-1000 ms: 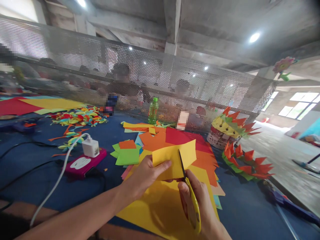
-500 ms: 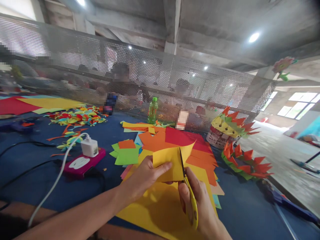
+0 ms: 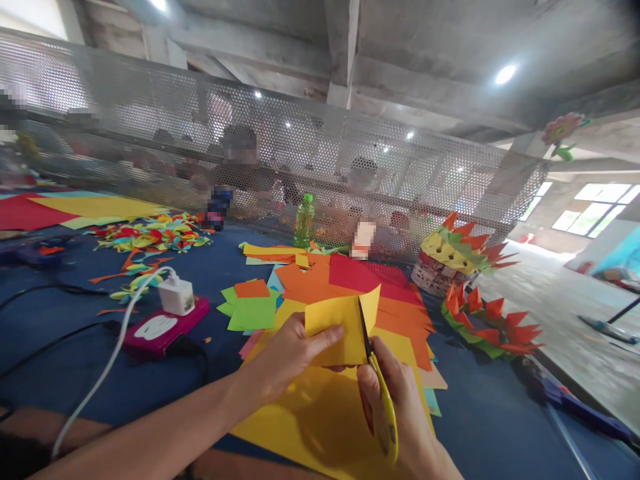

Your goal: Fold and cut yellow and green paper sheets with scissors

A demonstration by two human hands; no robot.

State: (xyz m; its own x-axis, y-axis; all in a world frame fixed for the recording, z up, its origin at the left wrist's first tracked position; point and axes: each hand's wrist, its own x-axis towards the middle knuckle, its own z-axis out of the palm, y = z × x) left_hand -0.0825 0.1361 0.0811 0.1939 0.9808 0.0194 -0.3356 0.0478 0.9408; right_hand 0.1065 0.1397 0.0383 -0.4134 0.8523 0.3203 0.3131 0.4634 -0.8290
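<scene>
On the far left of the blue tabletop (image 3: pixel 235 263), a red sheet (image 3: pixel 30 213) lies partly under a yellow sheet (image 3: pixel 100 207); to its right is a heap of small coloured paper pieces (image 3: pixel 155 233), and nearer to you a white charger (image 3: pixel 177 297) sits on a magenta power strip (image 3: pixel 193 321), its white cable (image 3: pixel 113 363) curving down toward you; next come green paper pieces (image 3: pixel 253 312) with an orange one on top, and a green bottle (image 3: pixel 303 223) upright farther back. Your left hand (image 3: pixel 306 341) is closed on the small yellow paper (image 3: pixel 333 320), thumb flat on the near face; the paper lies above and to the right of that pinch, its long axis running across you, its right part bent up beyond the blade; both are above the large yellow sheet (image 3: pixel 320 413) and the loose stack of orange and red paper (image 3: pixel 365 273). Your right hand (image 3: pixel 403 393) is clamped round the handles of the yellow scissors (image 3: pixel 384 400); their long axis runs steeply, tip pointing away from you and slightly left, near the paper's top edge; the blades reach out beyond your fingers, and the handles slant back toward you along the hand. Farther right stand a spiky paper crown (image 3: pixel 447 253) and, nearer, an orange-and-green spiked ring (image 3: pixel 495 327); a dark blue tool (image 3: pixel 575 403) lies at the right edge.
</scene>
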